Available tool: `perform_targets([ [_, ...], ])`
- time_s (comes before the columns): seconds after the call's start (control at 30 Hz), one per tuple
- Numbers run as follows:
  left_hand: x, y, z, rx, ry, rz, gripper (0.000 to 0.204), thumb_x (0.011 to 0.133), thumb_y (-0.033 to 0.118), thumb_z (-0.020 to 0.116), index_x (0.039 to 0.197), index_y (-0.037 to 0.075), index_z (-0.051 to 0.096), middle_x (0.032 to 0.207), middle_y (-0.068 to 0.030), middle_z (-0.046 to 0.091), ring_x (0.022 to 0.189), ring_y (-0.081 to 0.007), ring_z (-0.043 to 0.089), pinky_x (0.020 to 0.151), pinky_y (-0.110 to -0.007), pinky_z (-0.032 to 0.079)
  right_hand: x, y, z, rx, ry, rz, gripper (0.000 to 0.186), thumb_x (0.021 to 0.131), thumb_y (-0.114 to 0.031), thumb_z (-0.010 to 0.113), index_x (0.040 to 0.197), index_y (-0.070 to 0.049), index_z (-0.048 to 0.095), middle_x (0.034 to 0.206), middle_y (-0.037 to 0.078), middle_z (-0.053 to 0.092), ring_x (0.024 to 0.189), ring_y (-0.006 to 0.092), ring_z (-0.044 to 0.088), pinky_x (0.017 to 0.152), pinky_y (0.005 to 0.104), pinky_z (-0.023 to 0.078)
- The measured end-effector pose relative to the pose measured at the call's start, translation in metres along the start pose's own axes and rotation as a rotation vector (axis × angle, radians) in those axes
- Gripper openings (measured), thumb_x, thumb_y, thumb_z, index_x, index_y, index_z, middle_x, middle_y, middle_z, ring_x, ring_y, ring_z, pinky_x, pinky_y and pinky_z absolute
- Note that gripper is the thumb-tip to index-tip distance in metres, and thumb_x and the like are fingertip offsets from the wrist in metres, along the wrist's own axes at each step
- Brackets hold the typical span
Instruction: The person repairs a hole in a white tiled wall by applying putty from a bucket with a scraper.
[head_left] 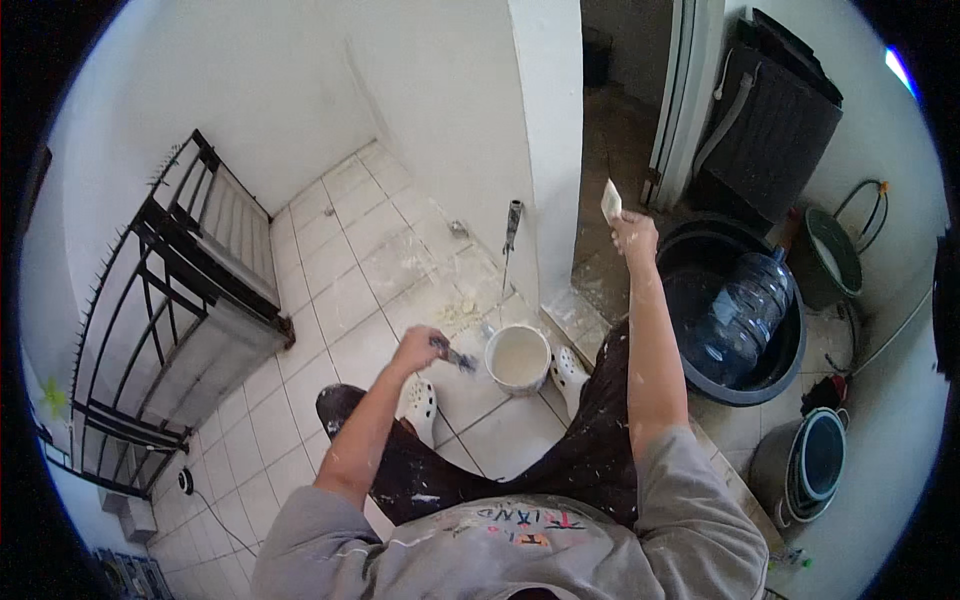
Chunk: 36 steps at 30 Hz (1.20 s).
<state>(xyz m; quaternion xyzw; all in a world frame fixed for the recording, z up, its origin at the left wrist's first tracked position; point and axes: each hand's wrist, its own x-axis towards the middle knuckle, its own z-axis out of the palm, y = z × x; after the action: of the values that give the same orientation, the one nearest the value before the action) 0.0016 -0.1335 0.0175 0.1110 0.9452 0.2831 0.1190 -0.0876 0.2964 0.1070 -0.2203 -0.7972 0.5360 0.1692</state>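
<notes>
My left hand (pixel 420 348) grips a dark-handled tool (pixel 457 357), apparently a scraper, just left of a white pail (pixel 517 355) containing pale, off-white material. My right hand (pixel 634 234) holds a flat tool (pixel 611 200) coated in cream-white stuff, raised near the corner of the white wall (pixel 545 150). A long tool with a dark grip (pixel 514 225) leans upright against that wall behind the pail. Pale crumbs and smears (pixel 460 308) lie on the tiled floor. My white clogs (pixel 569 380) flank the pail, and white flecks mark my dark trousers.
A black metal gate (pixel 175 260) stands at left. On the right are a large black tub (pixel 680 370) with a blue water jug (pixel 745 315), a green bucket (pixel 820 260), stacked buckets (pixel 800 465) and a dark appliance (pixel 765 135). A doorway (pixel 625 130) opens beyond the wall. A cord (pixel 225 525) crosses the floor.
</notes>
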Motion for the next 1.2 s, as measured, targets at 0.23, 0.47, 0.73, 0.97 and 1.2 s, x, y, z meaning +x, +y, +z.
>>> perform_targets([
  [0.23,0.027,-0.016,-0.008,-0.265,0.206,-0.183,0.022,0.066,0.011,0.072,0.088,0.004,0.072,0.073,-0.0155,0.067,0.063,-0.0221,0.065,0.066,-0.033,0.052,0.001,0.015,0.074,-0.047,0.038,-0.314,0.029,0.081,-0.017,0.066,0.108,-0.006,0.067,0.077,0.018,0.067,0.069,0.0286,0.067,0.066,0.0362,0.05],
  [0.47,0.019,-0.022,-0.002,-0.055,0.216,-0.153,0.021,0.067,0.011,0.07,0.086,0.003,0.072,0.084,-0.0201,0.067,0.082,-0.033,0.066,0.077,-0.038,0.052,-0.059,0.003,0.07,-0.401,-0.392,-0.395,0.033,0.078,-0.015,0.066,0.111,-0.011,0.066,0.081,0.023,0.064,0.077,0.0332,0.066,0.07,0.0399,0.049],
  [0.73,0.018,-0.014,0.005,0.011,0.172,-0.155,0.021,0.069,0.012,0.068,0.087,0.002,0.07,0.089,-0.0213,0.066,0.087,-0.0347,0.064,0.08,-0.041,0.051,-0.007,0.023,0.013,-0.705,-0.439,-0.408,0.035,0.08,-0.021,0.066,0.113,-0.009,0.065,0.085,0.018,0.067,0.071,0.0197,0.062,0.07,0.0341,0.05],
  [0.97,0.014,-0.022,0.008,0.071,0.252,-0.131,0.02,0.07,0.009,0.066,0.088,0.002,0.069,0.088,-0.0214,0.065,0.088,-0.0356,0.063,0.08,-0.042,0.05,0.05,0.061,0.028,0.1,-0.057,0.003,0.033,0.084,-0.018,0.066,0.113,-0.004,0.065,0.069,0.006,0.065,0.056,0.0122,0.058,0.056,0.0299,0.049],
  [1.2,0.016,-0.014,0.006,0.029,0.211,-0.171,0.02,0.067,0.009,0.068,0.086,0.001,0.069,0.086,-0.0209,0.065,0.085,-0.0365,0.063,0.077,-0.043,0.05,0.012,0.049,0.082,-0.327,-0.273,-0.367,0.033,0.081,-0.023,0.066,0.112,-0.01,0.067,0.07,0.012,0.064,0.058,0.0139,0.059,0.06,0.0312,0.049],
])
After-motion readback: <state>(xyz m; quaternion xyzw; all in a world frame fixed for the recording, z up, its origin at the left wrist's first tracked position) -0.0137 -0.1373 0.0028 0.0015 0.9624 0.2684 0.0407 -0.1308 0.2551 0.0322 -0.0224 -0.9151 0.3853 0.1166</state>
